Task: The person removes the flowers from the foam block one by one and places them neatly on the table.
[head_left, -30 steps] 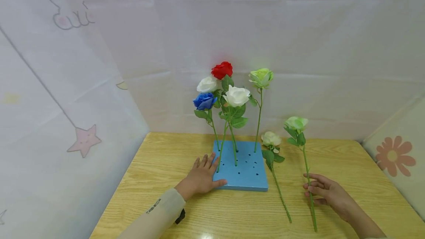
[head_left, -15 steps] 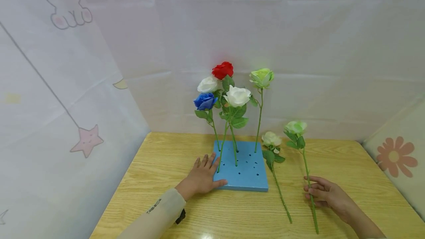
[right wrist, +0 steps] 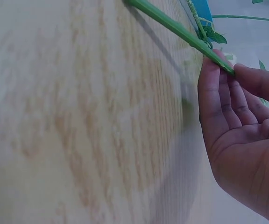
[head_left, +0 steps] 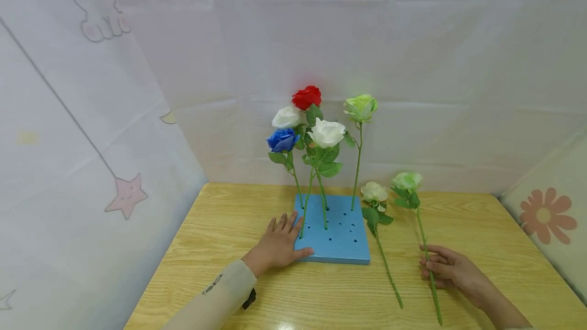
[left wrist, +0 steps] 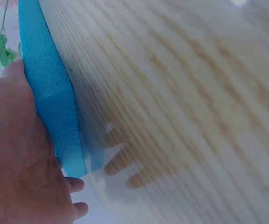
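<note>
My left hand (head_left: pixel 278 243) lies with spread, straight fingers on the left edge of a blue foam block (head_left: pixel 339 248) dotted with small holes. In the left wrist view the palm (left wrist: pixel 17 149) is against the block's side. My right hand (head_left: pixel 454 271) pinches the green stem of a pale green artificial rose (head_left: pixel 407 181) between thumb and fingers. The right wrist view shows that stem (right wrist: pixel 181 32) slanting over the table. Upright in the block stand a red rose (head_left: pixel 307 98), a blue rose (head_left: pixel 282 140), white roses (head_left: pixel 327 133) and a yellow-green rose (head_left: pixel 361 108).
A cream rose (head_left: pixel 374 192) lies flat on the wooden table (head_left: pixel 220 228), between the block and my right hand. A pale cloth with printed drawings (head_left: pixel 435 65) hangs behind the table and at both sides.
The pale green rose's head has dipped a little and its stem end has slid slightly down and right, while the right hand stays nearly in place. The left hand has not moved.
</note>
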A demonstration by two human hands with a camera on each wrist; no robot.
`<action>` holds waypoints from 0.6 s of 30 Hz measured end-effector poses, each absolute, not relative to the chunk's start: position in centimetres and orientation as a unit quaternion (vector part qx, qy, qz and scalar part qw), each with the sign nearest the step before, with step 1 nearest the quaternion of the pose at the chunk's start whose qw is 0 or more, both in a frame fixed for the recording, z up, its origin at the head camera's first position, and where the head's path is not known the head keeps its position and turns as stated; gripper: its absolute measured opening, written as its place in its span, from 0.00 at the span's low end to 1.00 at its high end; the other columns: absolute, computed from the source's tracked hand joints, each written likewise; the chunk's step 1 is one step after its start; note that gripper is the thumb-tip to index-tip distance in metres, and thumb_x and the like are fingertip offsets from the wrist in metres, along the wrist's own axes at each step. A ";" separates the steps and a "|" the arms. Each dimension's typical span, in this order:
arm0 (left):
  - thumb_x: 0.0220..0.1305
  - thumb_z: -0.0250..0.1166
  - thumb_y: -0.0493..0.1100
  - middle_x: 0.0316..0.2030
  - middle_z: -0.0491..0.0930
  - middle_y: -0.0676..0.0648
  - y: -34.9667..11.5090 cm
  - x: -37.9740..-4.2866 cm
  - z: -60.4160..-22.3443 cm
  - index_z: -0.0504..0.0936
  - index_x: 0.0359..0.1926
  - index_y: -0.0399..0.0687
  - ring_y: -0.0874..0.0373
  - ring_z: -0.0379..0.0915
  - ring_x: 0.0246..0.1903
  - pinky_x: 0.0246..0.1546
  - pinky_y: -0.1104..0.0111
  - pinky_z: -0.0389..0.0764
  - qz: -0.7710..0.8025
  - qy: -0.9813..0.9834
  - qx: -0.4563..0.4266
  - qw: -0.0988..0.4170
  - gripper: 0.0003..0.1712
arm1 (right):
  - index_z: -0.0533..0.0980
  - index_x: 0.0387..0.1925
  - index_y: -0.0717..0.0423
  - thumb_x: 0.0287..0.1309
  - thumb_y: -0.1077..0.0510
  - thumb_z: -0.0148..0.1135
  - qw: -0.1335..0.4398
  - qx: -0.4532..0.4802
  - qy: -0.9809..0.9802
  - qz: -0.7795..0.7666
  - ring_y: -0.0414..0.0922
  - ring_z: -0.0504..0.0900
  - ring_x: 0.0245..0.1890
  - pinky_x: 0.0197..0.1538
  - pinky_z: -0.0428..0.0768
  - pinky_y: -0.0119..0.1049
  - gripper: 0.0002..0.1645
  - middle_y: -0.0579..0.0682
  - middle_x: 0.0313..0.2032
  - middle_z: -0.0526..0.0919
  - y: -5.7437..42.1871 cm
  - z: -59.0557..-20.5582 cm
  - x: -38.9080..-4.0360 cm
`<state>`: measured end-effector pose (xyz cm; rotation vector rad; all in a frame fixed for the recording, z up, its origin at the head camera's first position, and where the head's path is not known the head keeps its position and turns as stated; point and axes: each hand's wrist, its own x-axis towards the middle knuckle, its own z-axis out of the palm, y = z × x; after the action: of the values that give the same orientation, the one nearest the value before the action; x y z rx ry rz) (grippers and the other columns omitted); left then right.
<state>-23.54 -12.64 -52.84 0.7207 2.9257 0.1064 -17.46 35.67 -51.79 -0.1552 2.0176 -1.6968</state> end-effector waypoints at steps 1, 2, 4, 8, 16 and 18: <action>0.64 0.36 0.83 0.81 0.39 0.43 -12.6 -23.5 -52.8 0.43 0.82 0.52 0.38 0.41 0.78 0.74 0.40 0.47 0.036 0.968 0.238 0.063 0.58 | 0.49 0.76 0.71 0.76 0.55 0.54 0.250 -0.058 0.739 -0.623 0.48 0.86 0.51 0.45 0.85 0.41 0.41 0.49 0.56 0.82 35.7 -51.8 -17.5; 0.65 0.36 0.83 0.81 0.39 0.43 -12.6 -23.5 -52.8 0.43 0.83 0.52 0.39 0.40 0.78 0.74 0.40 0.47 0.035 0.969 0.238 0.065 0.58 | 0.47 0.76 0.72 0.76 0.56 0.54 0.251 -0.058 0.739 -0.622 0.48 0.86 0.50 0.45 0.85 0.41 0.41 0.49 0.56 0.82 35.7 -51.9 -17.5; 0.65 0.36 0.83 0.81 0.38 0.43 -12.6 -23.4 -52.6 0.42 0.83 0.53 0.39 0.40 0.79 0.74 0.40 0.48 0.032 0.969 0.237 0.069 0.58 | 0.45 0.76 0.73 0.76 0.55 0.54 0.252 -0.058 0.740 -0.621 0.48 0.86 0.50 0.46 0.85 0.41 0.43 0.49 0.56 0.82 35.7 -51.9 -17.5; 0.66 0.37 0.82 0.81 0.38 0.43 -12.5 -23.3 -52.3 0.42 0.83 0.53 0.39 0.40 0.79 0.74 0.41 0.48 0.030 0.969 0.235 0.070 0.57 | 0.42 0.76 0.76 0.76 0.55 0.54 0.252 -0.055 0.744 -0.616 0.48 0.86 0.51 0.47 0.84 0.42 0.45 0.51 0.56 0.82 35.6 -52.0 -17.5; 0.66 0.37 0.82 0.81 0.37 0.44 -12.5 -23.3 -52.3 0.42 0.83 0.53 0.40 0.40 0.79 0.75 0.41 0.48 0.032 0.969 0.233 0.070 0.57 | 0.39 0.75 0.78 0.77 0.55 0.54 0.263 -0.054 0.746 -0.609 0.49 0.85 0.51 0.49 0.84 0.42 0.47 0.55 0.58 0.81 35.6 -52.2 -17.5; 0.66 0.37 0.82 0.81 0.37 0.44 -12.6 -23.3 -52.4 0.42 0.83 0.53 0.40 0.40 0.79 0.75 0.41 0.48 0.031 0.969 0.233 0.070 0.57 | 0.39 0.75 0.78 0.77 0.54 0.54 0.266 -0.051 0.746 -0.609 0.49 0.85 0.51 0.49 0.84 0.42 0.47 0.54 0.57 0.81 35.6 -52.4 -17.5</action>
<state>-23.28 -12.55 -52.39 0.7020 2.9158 0.0922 -17.47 35.63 -52.35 -0.1380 2.0145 -1.6440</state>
